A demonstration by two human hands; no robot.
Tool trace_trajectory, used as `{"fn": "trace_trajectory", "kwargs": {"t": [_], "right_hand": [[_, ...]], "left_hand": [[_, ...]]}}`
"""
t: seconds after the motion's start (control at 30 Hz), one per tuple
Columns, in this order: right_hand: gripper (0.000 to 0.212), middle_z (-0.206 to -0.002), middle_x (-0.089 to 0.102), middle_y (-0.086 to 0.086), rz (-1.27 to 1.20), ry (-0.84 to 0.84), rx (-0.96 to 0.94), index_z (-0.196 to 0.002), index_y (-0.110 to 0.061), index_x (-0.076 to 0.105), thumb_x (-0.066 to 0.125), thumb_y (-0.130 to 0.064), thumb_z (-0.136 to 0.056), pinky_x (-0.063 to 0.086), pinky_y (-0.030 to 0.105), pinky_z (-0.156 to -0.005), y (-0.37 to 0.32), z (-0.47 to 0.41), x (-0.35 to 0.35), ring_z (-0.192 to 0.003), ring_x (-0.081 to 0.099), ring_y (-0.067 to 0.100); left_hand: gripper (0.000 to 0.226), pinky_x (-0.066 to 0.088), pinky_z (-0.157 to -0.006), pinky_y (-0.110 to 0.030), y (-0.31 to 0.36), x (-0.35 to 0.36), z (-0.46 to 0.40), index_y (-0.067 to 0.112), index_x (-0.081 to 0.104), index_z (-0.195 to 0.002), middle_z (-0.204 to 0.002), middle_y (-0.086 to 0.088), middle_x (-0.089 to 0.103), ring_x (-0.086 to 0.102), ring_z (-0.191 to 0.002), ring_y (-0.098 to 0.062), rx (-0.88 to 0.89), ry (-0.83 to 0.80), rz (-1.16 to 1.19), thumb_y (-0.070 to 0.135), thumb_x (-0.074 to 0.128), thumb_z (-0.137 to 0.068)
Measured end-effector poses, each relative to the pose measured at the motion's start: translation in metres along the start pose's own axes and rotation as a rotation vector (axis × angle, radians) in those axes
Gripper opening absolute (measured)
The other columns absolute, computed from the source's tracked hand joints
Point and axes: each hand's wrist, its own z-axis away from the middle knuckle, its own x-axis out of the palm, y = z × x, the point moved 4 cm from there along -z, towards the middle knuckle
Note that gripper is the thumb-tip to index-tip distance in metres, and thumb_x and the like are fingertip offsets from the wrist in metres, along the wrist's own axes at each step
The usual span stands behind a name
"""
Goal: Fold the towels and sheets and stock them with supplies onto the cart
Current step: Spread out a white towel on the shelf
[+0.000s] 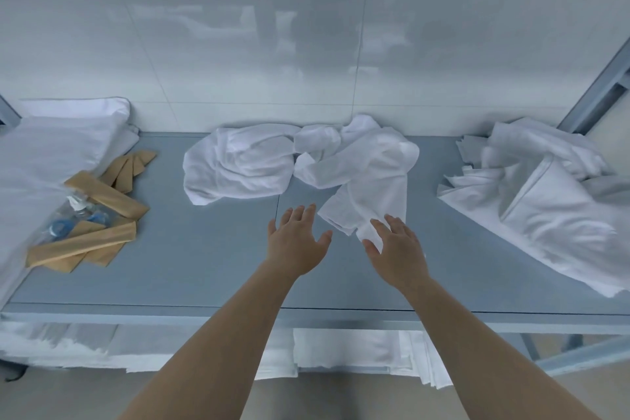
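Note:
Two crumpled white towels lie mid-shelf on the grey shelf (204, 266): one bunched towel (238, 164) at the left, and a longer towel (371, 174) trailing toward me. My right hand (397, 249) is over that longer towel's near corner, fingers straight and spread, fingertips touching the cloth. Just left of that corner my left hand (296, 242) hovers above the bare shelf, fingers spread, holding nothing. A rumpled white sheet (538, 198) lies at the right. Tan paper packets (102, 215) and a clear bag of small bottles (75, 215) lie at the left.
A white pillow-like bundle (51, 147) fills the far left of the shelf. Folded white linen (358, 351) sits on the lower shelf beneath. A tiled white wall (306, 44) backs the shelf, and a grey metal frame post (596, 92) rises at the right.

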Motion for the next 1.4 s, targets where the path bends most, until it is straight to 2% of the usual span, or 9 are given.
{"fn": "trace_trajectory", "kwargs": {"t": [0.4,0.7,0.93,1.07,1.17,1.3,1.4], "right_hand": [[0.054,-0.157,0.024,0.005,0.017,0.029,0.045,-0.147,-0.023,0.035,0.043,-0.044,-0.098,0.015,0.040,-0.118,-0.017,0.003,0.016,-0.147,0.015,0.022],[0.056,-0.159,0.020,0.003,0.051,-0.004,0.081,-0.149,-0.025,0.031,0.041,-0.045,-0.098,0.012,0.039,-0.119,0.037,0.000,0.010,-0.147,0.012,0.021],[0.056,-0.160,0.015,0.000,0.083,-0.150,-0.060,-0.149,-0.028,0.028,0.042,-0.044,-0.098,0.011,0.038,-0.120,0.078,-0.014,0.026,-0.148,0.009,0.019],[0.056,-0.160,0.017,0.001,0.145,-0.165,-0.232,-0.149,-0.027,0.030,0.046,-0.038,-0.097,0.012,0.037,-0.120,0.082,-0.029,0.042,-0.148,0.009,0.019],[0.057,-0.161,0.010,0.000,0.183,-0.185,-0.309,-0.150,-0.028,0.026,0.045,-0.039,-0.097,0.008,0.040,-0.120,0.084,-0.042,0.063,-0.149,0.002,0.020],[0.060,-0.162,-0.004,-0.001,0.201,-0.188,-0.316,-0.153,-0.024,0.016,0.038,-0.041,-0.099,0.003,0.041,-0.120,0.092,-0.053,0.089,-0.149,-0.005,0.019],[0.060,-0.162,-0.004,0.000,0.197,-0.143,-0.279,-0.154,-0.021,0.014,0.031,-0.042,-0.100,0.003,0.038,-0.120,0.098,-0.051,0.100,-0.149,-0.002,0.017]], "left_hand": [[0.070,0.005,-0.119,-0.049,-0.017,0.007,-0.010,0.024,0.010,-0.154,-0.160,0.001,0.015,0.007,-0.148,-0.021,0.082,-0.075,0.008,0.055,0.034,-0.096],[0.072,0.005,-0.119,-0.050,0.005,0.043,-0.024,0.025,0.009,-0.153,-0.160,0.001,0.016,0.009,-0.148,-0.022,0.098,-0.147,-0.066,0.056,0.034,-0.094],[0.074,0.004,-0.117,-0.051,0.039,0.084,-0.038,0.027,0.008,-0.153,-0.161,0.001,0.013,0.007,-0.148,-0.021,0.057,-0.157,-0.097,0.059,0.035,-0.093],[0.073,0.004,-0.118,-0.052,0.052,0.105,-0.056,0.028,0.009,-0.153,-0.161,0.002,0.011,0.005,-0.149,-0.021,0.050,-0.144,-0.132,0.058,0.036,-0.093],[0.073,0.003,-0.118,-0.051,0.055,0.119,-0.077,0.028,0.008,-0.153,-0.162,0.005,0.005,-0.001,-0.149,-0.020,0.050,-0.132,-0.149,0.060,0.034,-0.093],[0.073,-0.001,-0.118,-0.050,0.049,0.139,-0.096,0.029,0.004,-0.154,-0.162,0.006,-0.001,-0.008,-0.149,-0.018,0.026,-0.150,-0.147,0.059,0.033,-0.094],[0.070,0.000,-0.118,-0.049,0.044,0.152,-0.098,0.030,0.008,-0.154,-0.162,0.006,0.001,-0.007,-0.149,-0.017,0.012,-0.162,-0.141,0.058,0.034,-0.095]]}}
